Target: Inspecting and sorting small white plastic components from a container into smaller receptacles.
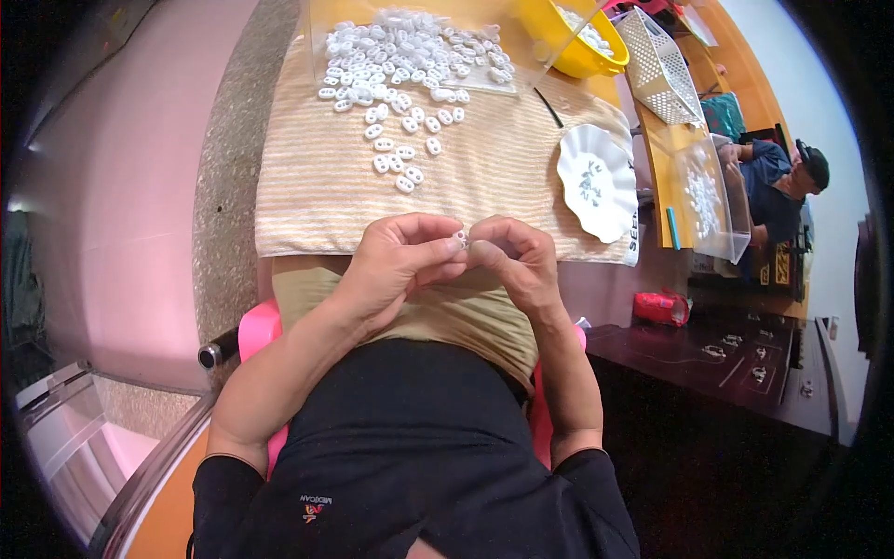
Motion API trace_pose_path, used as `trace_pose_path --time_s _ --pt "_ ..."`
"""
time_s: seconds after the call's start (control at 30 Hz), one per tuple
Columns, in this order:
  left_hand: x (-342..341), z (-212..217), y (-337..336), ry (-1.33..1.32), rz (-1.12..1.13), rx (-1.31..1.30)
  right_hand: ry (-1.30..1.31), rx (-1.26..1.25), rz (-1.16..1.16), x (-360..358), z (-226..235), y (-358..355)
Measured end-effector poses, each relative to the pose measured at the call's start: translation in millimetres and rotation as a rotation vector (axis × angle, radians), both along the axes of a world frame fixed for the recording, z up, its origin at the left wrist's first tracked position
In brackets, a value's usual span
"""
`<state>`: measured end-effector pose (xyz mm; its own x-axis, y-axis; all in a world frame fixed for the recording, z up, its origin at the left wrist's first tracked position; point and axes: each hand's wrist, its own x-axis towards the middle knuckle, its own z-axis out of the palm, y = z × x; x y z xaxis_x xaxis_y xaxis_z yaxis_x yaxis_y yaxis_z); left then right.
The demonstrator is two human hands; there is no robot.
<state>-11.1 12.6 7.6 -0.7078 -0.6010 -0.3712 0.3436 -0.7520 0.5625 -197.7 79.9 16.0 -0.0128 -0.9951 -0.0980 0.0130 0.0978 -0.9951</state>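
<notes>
My left hand point(407, 258) is closed, thumb and forefinger pinching a small white plastic piece with holes point(460, 238) just past the near edge of the towel. Against its other side press the closed fingertips of my right hand point(511, 260); whether they hold a smaller part is hidden. Ahead lie several loose white oval two-hole pieces point(396, 162) on the striped towel point(307, 177). Behind these is a large heap of the same pieces point(400, 45). To the right, a white wavy-rimmed dish point(610, 191) holds small dark bits point(590, 183).
A clear box point(526, 79) stands around the heap. Beyond it is a yellow basin point(589, 61) with white pieces. At the right are a white perforated basket point(659, 70), another clear bin point(731, 238) and a seated co-worker point(778, 186). A red packet point(662, 308) lies nearer.
</notes>
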Motion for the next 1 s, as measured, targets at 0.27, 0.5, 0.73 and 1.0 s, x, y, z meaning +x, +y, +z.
trace_pose_path --time_s 0.27,0.5,0.73,1.0 --pt "-1.4 0.4 0.4 -0.005 0.002 0.004 0.095 -0.077 -0.058 2.6 -3.5 1.3" --pt "-1.4 -0.5 1.0 0.001 0.008 -0.004 0.082 -0.086 -0.094 5.6 -4.8 1.7" --pt "-1.4 -2.5 0.9 0.005 0.012 -0.011 0.101 -0.084 -0.075 7.3 -2.7 1.4" --pt "-2.4 -4.1 2.2 -0.02 0.024 -0.012 0.156 -0.098 -0.082 9.7 -4.4 1.5"
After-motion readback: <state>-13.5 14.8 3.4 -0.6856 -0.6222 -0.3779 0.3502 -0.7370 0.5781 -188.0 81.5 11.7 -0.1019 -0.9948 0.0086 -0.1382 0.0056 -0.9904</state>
